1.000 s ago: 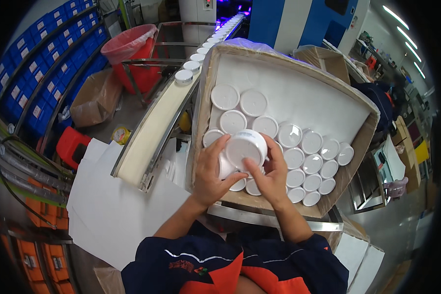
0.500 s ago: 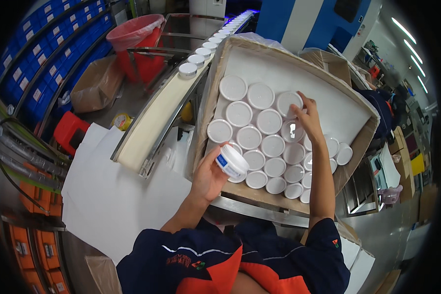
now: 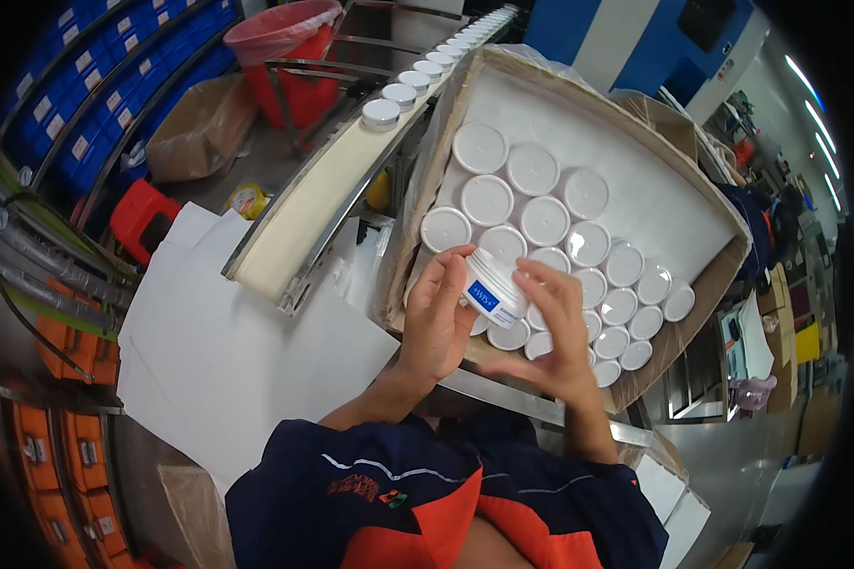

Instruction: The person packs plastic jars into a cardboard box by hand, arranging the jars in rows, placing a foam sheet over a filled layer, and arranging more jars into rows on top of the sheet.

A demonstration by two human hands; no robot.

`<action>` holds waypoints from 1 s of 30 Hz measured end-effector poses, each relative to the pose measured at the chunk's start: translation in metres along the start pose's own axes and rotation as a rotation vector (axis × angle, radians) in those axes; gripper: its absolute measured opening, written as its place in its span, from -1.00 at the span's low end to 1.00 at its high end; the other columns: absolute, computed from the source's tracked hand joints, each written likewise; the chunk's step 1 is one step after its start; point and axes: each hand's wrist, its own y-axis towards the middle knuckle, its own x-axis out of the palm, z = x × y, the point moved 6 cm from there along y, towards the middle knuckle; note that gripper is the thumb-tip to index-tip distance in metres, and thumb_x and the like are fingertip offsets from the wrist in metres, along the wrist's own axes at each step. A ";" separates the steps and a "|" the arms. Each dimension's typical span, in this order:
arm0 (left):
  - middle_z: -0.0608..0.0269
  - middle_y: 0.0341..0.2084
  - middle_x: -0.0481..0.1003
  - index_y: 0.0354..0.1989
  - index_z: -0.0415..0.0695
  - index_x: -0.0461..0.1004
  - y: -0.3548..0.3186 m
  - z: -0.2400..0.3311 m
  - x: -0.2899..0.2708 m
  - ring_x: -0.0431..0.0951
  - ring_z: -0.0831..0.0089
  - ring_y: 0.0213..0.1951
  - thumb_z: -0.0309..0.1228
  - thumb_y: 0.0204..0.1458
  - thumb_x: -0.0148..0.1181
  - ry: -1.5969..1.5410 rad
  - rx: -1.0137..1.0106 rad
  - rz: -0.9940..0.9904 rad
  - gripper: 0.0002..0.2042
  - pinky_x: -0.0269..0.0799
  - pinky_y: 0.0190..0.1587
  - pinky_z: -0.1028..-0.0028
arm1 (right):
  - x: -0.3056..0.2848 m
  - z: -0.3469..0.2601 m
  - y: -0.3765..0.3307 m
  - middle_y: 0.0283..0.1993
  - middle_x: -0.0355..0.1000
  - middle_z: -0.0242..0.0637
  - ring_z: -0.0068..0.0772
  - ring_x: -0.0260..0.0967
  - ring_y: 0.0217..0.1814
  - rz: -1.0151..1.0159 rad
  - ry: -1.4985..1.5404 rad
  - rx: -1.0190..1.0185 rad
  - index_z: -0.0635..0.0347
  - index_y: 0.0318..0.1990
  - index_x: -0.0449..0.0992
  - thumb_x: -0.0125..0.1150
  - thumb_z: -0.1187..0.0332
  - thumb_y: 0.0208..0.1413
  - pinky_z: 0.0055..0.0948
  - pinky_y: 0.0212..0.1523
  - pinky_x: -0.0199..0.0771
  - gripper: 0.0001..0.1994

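In my left hand is a white jar with a blue label, held tilted by its side above the near edge of a carton. My right hand is at the jar's right side, its fingers and thumb spread apart. Its fingertips are close to the jar; whether they touch it I cannot tell. Beneath and beyond both hands, the cardboard carton holds rows of white lidded jars, partly hidden by my hands.
Left of the carton runs a narrow conveyor with a line of round white-topped jars at its far part. A white sheet lies at near left. Farther off are a red bin, a red stool and blue racked bins.
My right hand has left the far jars in the carton and come back beside the held jar. My left hand has moved right with that jar. The view has shifted slightly.
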 end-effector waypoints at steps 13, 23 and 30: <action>0.11 0.21 0.23 0.31 -0.16 0.01 -0.017 -0.008 0.018 0.32 0.26 0.22 -0.12 0.35 -0.17 -0.029 -0.145 -0.179 -0.50 0.24 0.26 0.17 | -0.015 -0.008 -0.012 -0.01 0.47 -0.03 -0.11 0.46 -0.04 0.391 -0.098 -0.059 0.29 -0.03 0.45 0.39 0.66 -0.26 -0.34 -0.11 0.47 -0.49; 0.10 0.23 0.22 0.35 -0.12 -0.05 -0.017 -0.012 0.013 0.29 0.24 0.25 -0.17 0.36 -0.18 -0.057 -0.169 -0.121 -0.51 0.22 0.27 0.14 | -0.020 -0.007 -0.012 0.00 0.46 0.02 -0.06 0.43 -0.02 0.398 -0.054 -0.070 0.31 -0.02 0.45 0.37 0.67 -0.30 -0.28 -0.06 0.44 -0.46; 0.01 0.28 0.18 0.39 -0.15 -0.10 -0.015 -0.006 0.015 0.25 0.15 0.29 -0.06 0.36 -0.29 0.160 -0.110 -0.157 -0.43 0.18 0.29 0.10 | -0.012 -0.008 -0.010 0.01 0.46 -0.04 -0.09 0.43 -0.05 0.424 -0.109 -0.062 0.29 0.00 0.47 0.36 0.66 -0.30 -0.31 -0.11 0.45 -0.45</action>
